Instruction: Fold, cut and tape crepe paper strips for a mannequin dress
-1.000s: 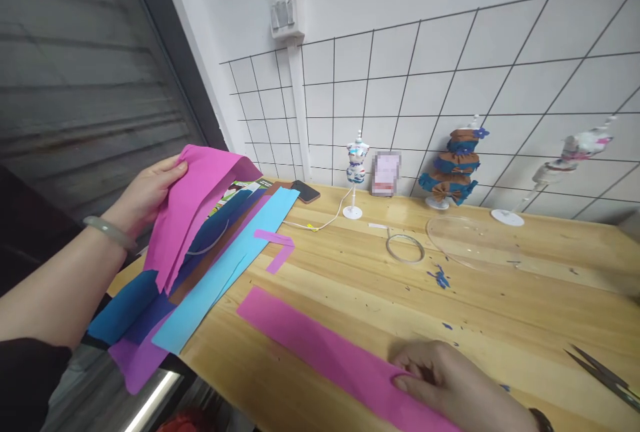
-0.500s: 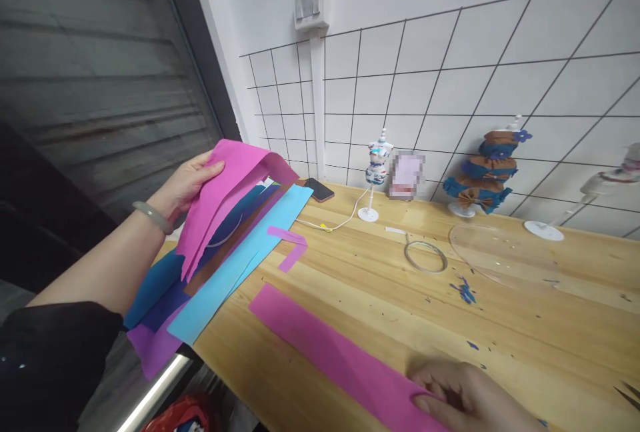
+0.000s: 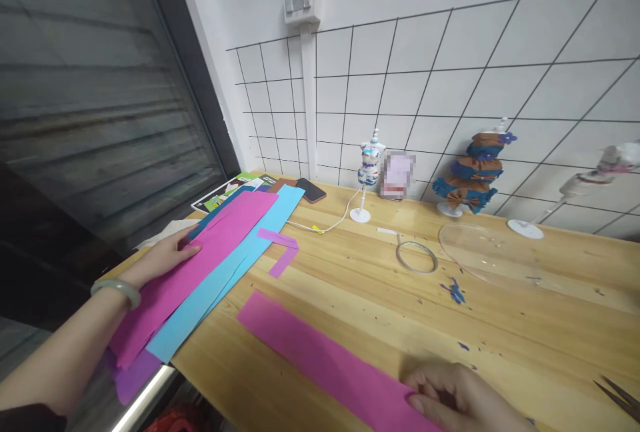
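Left hand [image 3: 167,257]: flat, fingers open, pressing pink sheet [image 3: 200,255] on paper stack, 9 o'clock. Right hand [image 3: 457,399]: open palm pinning pink strip [image 3: 320,359] on table [image 3: 400,299], 5 o'clock. Step, judged: sorting paper. Next move calls for steady strip.

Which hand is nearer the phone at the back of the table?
Left. The left hand rests on the paper stack below the phone; the right hand sits at the near edge on the pink strip.

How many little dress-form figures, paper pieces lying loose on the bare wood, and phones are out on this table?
Dress-form figures: 3
Loose pink paper pieces: 2, the long pink strip under the right hand and a small bent pink scrap
Phones: 1
Total: 6
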